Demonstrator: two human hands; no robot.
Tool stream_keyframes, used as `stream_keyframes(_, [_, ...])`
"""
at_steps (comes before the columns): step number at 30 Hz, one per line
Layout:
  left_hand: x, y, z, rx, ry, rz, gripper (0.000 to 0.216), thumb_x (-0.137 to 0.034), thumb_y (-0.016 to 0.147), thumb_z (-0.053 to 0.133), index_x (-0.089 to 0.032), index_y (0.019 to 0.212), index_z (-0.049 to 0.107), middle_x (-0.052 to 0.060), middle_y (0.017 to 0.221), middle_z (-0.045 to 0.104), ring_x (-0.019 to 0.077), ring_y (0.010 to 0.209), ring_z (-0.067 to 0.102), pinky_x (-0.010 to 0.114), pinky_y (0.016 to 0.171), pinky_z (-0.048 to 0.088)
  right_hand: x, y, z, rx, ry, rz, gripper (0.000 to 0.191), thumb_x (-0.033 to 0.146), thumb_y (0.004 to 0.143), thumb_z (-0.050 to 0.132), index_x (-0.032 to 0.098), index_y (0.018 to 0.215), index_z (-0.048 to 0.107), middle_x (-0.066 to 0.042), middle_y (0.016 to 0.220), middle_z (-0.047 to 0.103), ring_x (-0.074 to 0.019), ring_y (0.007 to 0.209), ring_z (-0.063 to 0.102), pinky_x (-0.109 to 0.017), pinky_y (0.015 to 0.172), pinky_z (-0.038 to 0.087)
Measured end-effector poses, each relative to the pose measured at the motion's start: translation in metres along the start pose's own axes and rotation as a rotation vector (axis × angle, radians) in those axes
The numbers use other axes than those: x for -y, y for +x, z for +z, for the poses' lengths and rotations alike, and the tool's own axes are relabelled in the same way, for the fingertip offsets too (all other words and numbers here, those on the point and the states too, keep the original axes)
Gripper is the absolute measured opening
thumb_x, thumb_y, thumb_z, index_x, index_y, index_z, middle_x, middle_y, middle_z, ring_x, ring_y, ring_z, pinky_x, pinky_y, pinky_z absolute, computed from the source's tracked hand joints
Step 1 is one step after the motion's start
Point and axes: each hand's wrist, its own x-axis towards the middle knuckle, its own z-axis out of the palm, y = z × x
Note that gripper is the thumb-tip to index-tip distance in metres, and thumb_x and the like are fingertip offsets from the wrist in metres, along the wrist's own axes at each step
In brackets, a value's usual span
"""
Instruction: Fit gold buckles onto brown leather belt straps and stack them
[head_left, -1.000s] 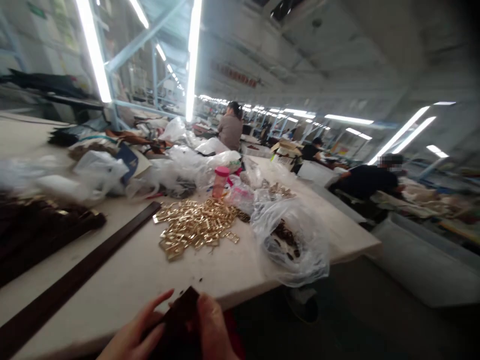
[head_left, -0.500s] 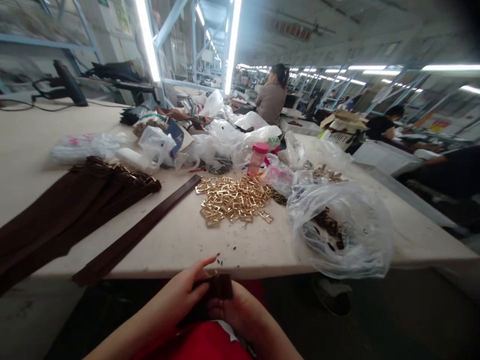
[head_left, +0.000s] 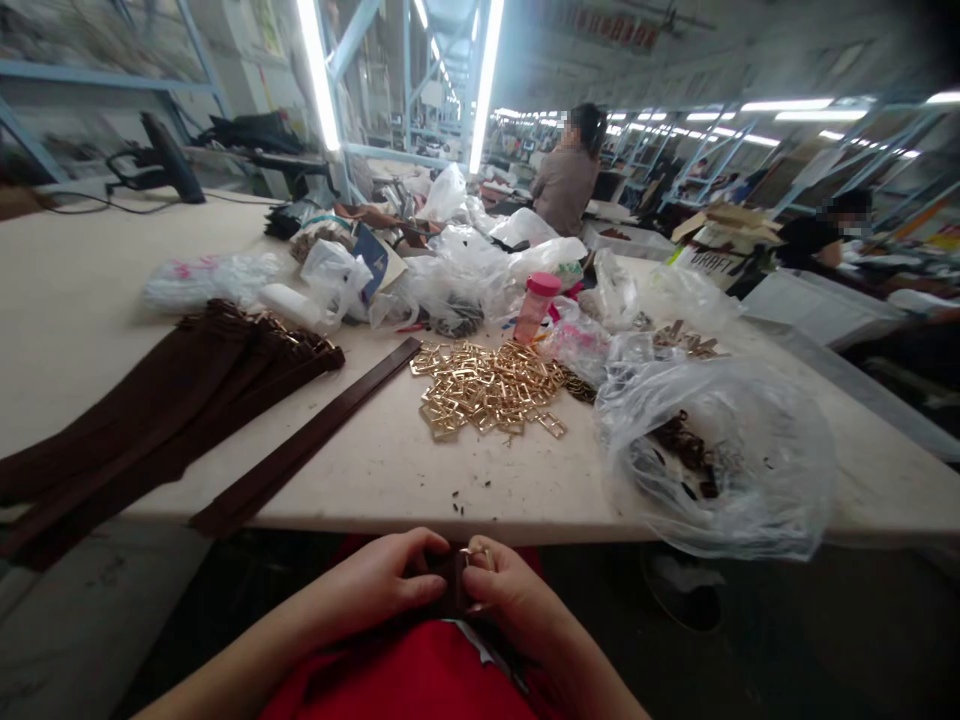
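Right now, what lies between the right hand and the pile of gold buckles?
The head view shows the front of the pale tabletop between the right hand and the buckle pile, dotted with small dark bits.

pale bench (head_left: 375, 480) is part covered | gold buckles (head_left: 487, 385) piled in middle | brown straps (head_left: 165, 390) laid at left | plastic bags (head_left: 465, 265) heaped behind

a gold buckle (head_left: 489, 557) has come into view in the hands (head_left: 511, 584).
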Motion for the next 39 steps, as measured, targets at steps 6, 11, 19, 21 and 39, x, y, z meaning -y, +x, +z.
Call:
stream_keyframes(6, [-0.002,0.0,0.002,0.08,-0.131,0.017,0.035,-0.032,0.079,0.049,-0.02,0.11,0.058,0.003,0.112,0.063,0.0199,0.101,0.056,0.028,0.09,0.041,0.0,0.001,-0.009,-0.181,-0.499,-0.065,0.028,0.022,0.064,0.066,0.019,0.066,0.038,0.009,0.055,0.036,-0.0055,0.05,0.029,-0.018,0.045,0.023])
stream_keyframes(11, [0.01,0.012,0.019,-0.11,-0.122,0.064,0.027,-0.027,0.078,0.05,-0.016,0.102,0.056,0.005,0.101,0.064,0.02,0.093,0.057,0.03,0.083,0.044,0.002,0.007,-0.006,-0.298,-0.635,-0.151,0.024,0.023,0.064,0.066,0.018,0.066,0.043,0.008,0.056,0.04,-0.0069,0.052,0.033,-0.019,0.047,0.025])
stream_keyframes(19, [-0.001,0.01,0.011,-0.137,-0.368,0.156,0.019,-0.023,0.08,0.047,-0.015,0.096,0.053,0.003,0.088,0.063,0.0167,0.082,0.057,0.028,0.075,0.045,-0.009,0.008,0.001,-0.063,0.163,-0.05,0.036,0.045,0.072,0.063,0.021,0.099,0.057,-0.001,0.087,0.059,-0.0084,0.065,0.051,-0.018,0.056,0.039])
stream_keyframes(21, [-0.002,0.01,0.011,-0.164,-0.386,0.148,0.02,-0.025,0.081,0.046,-0.015,0.097,0.053,0.004,0.09,0.064,0.0173,0.084,0.058,0.029,0.077,0.045,-0.018,0.009,0.006,-0.039,0.195,-0.086,0.047,0.05,0.068,0.065,0.024,0.107,0.055,-0.002,0.088,0.06,-0.0088,0.063,0.051,-0.02,0.055,0.04])
stream_keyframes(39, [0.028,0.009,0.015,0.148,-0.878,-0.131,0.035,-0.034,0.062,0.073,-0.012,0.086,0.059,0.006,0.079,0.07,0.0193,0.072,0.063,0.031,0.071,0.046,-0.009,0.014,0.008,-0.456,-0.577,-0.43,0.024,0.04,0.078,0.05,0.017,0.081,0.056,0.001,0.066,0.05,-0.0123,0.06,0.047,-0.023,0.055,0.039])
